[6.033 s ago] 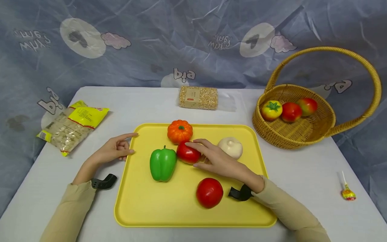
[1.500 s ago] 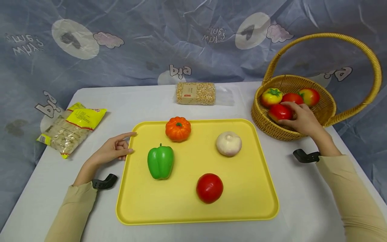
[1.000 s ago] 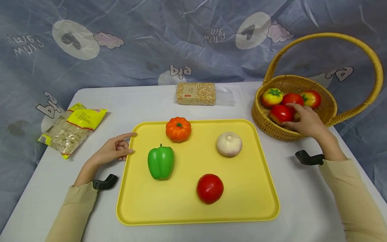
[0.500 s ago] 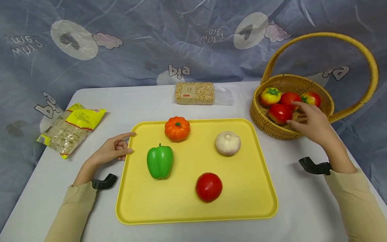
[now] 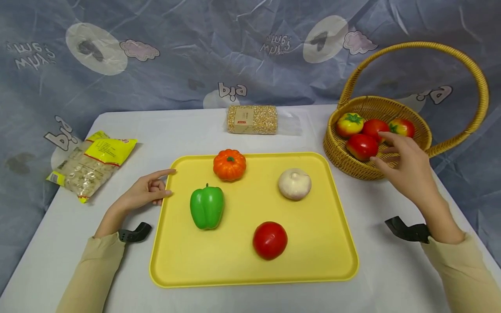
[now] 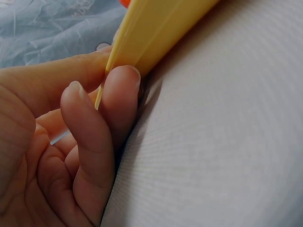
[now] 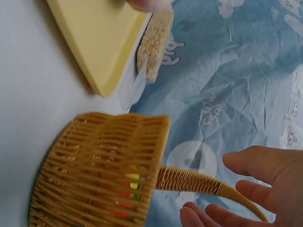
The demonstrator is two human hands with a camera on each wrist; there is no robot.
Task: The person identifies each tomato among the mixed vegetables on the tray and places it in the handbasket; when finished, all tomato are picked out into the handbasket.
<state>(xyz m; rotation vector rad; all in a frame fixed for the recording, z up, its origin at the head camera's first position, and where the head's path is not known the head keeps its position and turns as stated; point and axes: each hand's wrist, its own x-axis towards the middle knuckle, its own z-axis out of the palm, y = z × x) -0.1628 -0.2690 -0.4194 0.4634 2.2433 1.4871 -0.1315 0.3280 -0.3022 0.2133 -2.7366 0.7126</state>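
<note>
My left hand (image 5: 141,191) pinches the left rim of the yellow tray (image 5: 313,248); in the left wrist view the tray's edge (image 6: 124,45) lies between the digits. Over the right side of the wicker basket (image 5: 337,158), my right hand (image 5: 415,167) has its fingers parted and holds nothing. Just left of its fingertips, a shiny red toy fruit (image 5: 362,147) lies in the basket. Behind it are a yellow-red fruit with a green top (image 5: 349,125), another red fruit (image 5: 375,128) and a red-yellow one (image 5: 403,128). The right wrist view shows the basket's woven side (image 7: 94,165).
On the tray lie an orange pumpkin (image 5: 229,165), a green bell pepper (image 5: 207,208), a whitish bulb (image 5: 295,184) and a red tomato (image 5: 270,240). A bag of corn kernels (image 5: 254,119) stands behind; a yellow-topped bag (image 5: 95,163) lies left. The basket's tall handle (image 5: 479,93) arches at right.
My right hand carried the red fruit from the tray to the basket, let it go there, then drew back a little to the right. My left hand has stayed at the tray's rim.
</note>
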